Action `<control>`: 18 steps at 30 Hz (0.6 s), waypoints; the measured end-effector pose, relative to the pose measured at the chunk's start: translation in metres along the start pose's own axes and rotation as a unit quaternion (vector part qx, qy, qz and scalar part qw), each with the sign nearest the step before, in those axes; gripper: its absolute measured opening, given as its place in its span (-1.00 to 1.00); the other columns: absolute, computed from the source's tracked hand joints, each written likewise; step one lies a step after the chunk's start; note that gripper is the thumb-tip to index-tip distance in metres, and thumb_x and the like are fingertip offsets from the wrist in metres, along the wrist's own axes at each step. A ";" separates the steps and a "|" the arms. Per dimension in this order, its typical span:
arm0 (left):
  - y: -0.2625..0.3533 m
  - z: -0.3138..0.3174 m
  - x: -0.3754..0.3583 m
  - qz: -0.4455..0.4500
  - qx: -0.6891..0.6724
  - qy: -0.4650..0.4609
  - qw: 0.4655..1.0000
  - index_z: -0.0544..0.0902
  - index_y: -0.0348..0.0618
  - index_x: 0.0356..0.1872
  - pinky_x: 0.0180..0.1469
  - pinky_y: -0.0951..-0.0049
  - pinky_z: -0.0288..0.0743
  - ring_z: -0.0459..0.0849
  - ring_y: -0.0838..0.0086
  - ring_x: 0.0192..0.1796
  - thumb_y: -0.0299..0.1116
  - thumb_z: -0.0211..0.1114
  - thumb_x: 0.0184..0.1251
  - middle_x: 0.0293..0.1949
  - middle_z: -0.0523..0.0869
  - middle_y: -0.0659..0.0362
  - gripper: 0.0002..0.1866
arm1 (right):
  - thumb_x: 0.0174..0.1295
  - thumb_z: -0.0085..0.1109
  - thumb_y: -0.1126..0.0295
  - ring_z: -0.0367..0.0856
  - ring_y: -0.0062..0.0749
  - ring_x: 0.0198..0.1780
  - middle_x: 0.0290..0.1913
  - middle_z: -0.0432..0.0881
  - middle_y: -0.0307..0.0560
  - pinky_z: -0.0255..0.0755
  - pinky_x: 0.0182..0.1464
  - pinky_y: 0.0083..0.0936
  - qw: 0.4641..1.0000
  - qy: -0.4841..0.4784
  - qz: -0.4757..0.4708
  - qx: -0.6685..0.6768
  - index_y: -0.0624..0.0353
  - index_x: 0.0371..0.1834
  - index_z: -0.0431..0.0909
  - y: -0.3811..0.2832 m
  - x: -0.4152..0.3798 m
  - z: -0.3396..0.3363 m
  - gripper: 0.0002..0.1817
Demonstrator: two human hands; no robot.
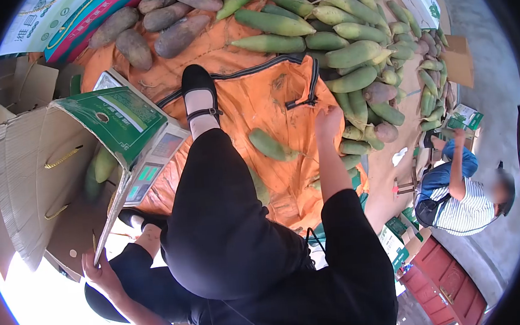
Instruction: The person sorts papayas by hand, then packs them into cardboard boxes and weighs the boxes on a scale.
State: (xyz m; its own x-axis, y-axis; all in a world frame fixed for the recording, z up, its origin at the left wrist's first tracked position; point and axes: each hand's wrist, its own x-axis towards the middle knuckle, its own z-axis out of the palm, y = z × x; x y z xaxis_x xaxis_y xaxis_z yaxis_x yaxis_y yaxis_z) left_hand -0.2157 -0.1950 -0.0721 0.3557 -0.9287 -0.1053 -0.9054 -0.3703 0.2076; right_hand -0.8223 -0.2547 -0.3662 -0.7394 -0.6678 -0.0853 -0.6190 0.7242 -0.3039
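Note:
My left hand (103, 278) is closed on the lower edge of a flap of the open cardboard box (31, 176). Inside the box lie a few green radishes (104, 164), partly hidden by the flap. Under and beside it is a digital scale (147, 172) with green displays. My right hand (328, 124) is closed on a fold of the orange zippered cloth (256, 97), close to the zipper's end. Another green radish (271, 145) rests on the cloth between my leg and that hand.
A large heap of green radishes (353, 31) fills the far right. Several dusty purple roots (182, 36) lie at the top. A printed carton (84, 18) stands upper left. Another person (462, 201) in a striped shirt sits at right, near a red door (443, 282).

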 end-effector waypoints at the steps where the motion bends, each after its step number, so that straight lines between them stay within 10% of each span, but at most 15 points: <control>1: 0.002 -0.001 0.001 -0.002 -0.002 0.002 1.000 0.50 -0.29 -0.37 -0.35 0.38 0.32 0.42 0.35 -0.42 -0.57 0.33 0.15 -0.49 0.42 0.14 -0.86 | 0.19 0.19 0.28 0.45 0.05 0.10 0.11 0.42 0.15 0.37 0.09 -0.20 1.000 0.001 -0.003 0.001 0.25 0.00 0.44 -0.006 -0.010 0.001 -0.62; 8: 0.010 0.000 -0.001 0.006 -0.008 0.016 1.000 0.50 -0.30 -0.37 -0.34 0.36 0.33 0.43 0.34 -0.42 -0.57 0.33 0.14 -0.49 0.43 0.14 -0.86 | 0.22 0.22 0.17 0.23 -0.01 0.37 0.40 0.22 0.12 0.27 0.26 -0.13 0.958 -0.051 -0.263 0.106 -0.01 0.39 0.25 -0.078 -0.014 0.003 -0.33; 10: 0.010 0.000 0.000 0.003 -0.007 0.020 1.000 0.50 -0.30 -0.37 -0.34 0.36 0.32 0.43 0.33 -0.42 -0.57 0.33 0.14 -0.49 0.43 0.14 -0.86 | 0.28 0.07 -0.01 0.12 -0.12 0.47 0.54 0.02 -0.10 0.18 0.30 0.10 0.958 -0.182 -0.170 -0.141 -0.24 0.49 0.09 -0.079 -0.007 0.016 -0.29; 18: 0.003 -0.002 -0.003 -0.002 0.016 -0.020 1.000 0.51 -0.29 -0.39 -0.33 0.33 0.31 0.43 0.28 -0.42 -0.60 0.30 0.12 -0.50 0.42 0.11 -0.88 | 0.26 -0.09 -0.25 -0.01 -0.30 0.54 0.57 -0.06 -0.32 0.08 0.29 0.31 0.956 -0.242 0.014 -0.168 -0.21 0.55 -0.13 -0.066 0.051 0.019 -0.14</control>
State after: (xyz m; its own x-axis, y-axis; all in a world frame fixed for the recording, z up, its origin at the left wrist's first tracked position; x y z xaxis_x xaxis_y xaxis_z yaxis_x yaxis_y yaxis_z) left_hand -0.2187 -0.1934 -0.0688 0.3500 -0.9255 -0.1447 -0.9112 -0.3722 0.1766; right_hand -0.8142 -0.3392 -0.3682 -0.5976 -0.5904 -0.5425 -0.7114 0.7026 0.0190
